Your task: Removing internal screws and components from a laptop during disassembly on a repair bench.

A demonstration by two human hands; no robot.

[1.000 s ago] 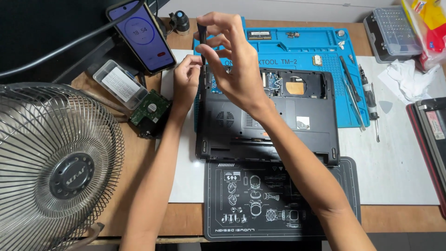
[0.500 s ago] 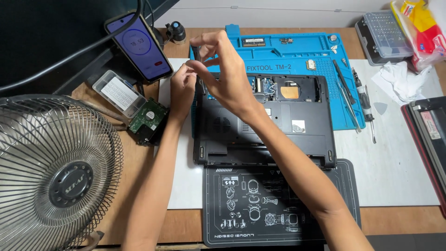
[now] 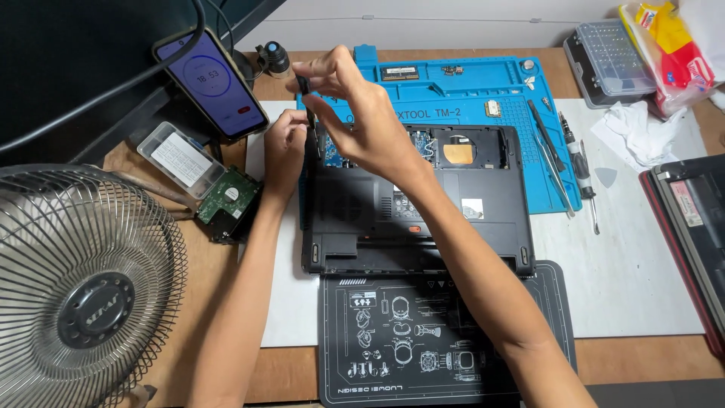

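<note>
Right hand [image 3: 361, 113] pinches top of a thin black screwdriver [image 3: 305, 94], held upright over far-left corner of opened laptop [image 3: 415, 200]. Left hand [image 3: 285, 147] pinches its lower shaft. Hard drive [image 3: 229, 198] left of laptop, phone [image 3: 211, 79] beyond it, fan [image 3: 83, 287] nearer.

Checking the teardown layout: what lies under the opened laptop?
The laptop rests on a blue repair mat and white sheet; anything directly beneath it is hidden.
</note>
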